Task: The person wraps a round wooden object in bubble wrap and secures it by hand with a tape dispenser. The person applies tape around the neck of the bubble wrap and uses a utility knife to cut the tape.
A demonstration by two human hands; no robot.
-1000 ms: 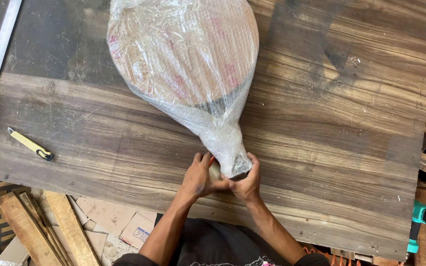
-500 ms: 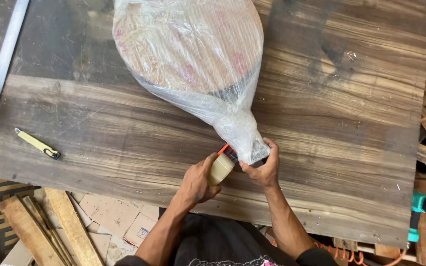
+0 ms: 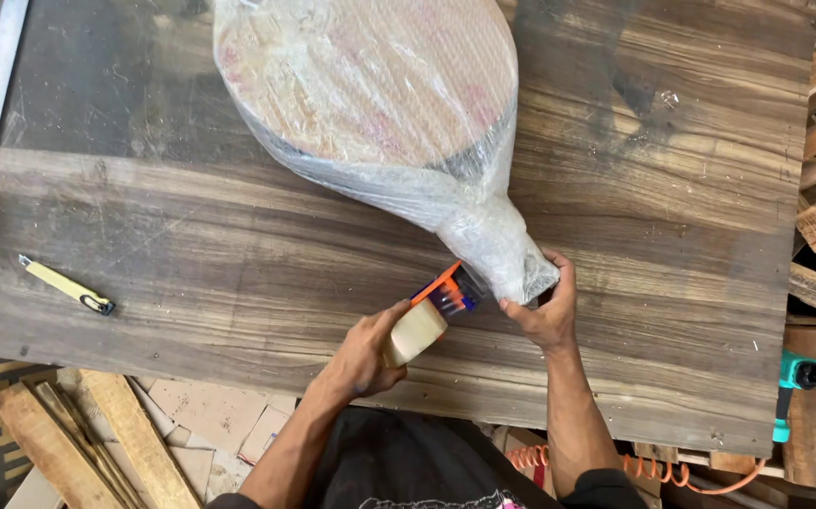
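One large round flat wooden piece wrapped in clear bubble plastic point(image 3: 370, 94) lies on a dark-grained wooden tabletop point(image 3: 191, 245), its wrapping gathered into a narrow twisted neck that points toward the person at the near edge. Right hand point(image 3: 544, 306): fingers curled around the end of that neck, gripping the bunched plastic. Left hand point(image 3: 365, 353): closed around a tape dispenser with an orange-and-blue head and a pale roll point(image 3: 427, 316), its head touching the neck just beside the right hand. One yellow utility knife point(image 3: 66, 286) lies well apart at the left of the tabletop. One teal power tool point(image 3: 790, 386) sits off the right edge; pale wood offcuts point(image 3: 97, 443) lie below left.
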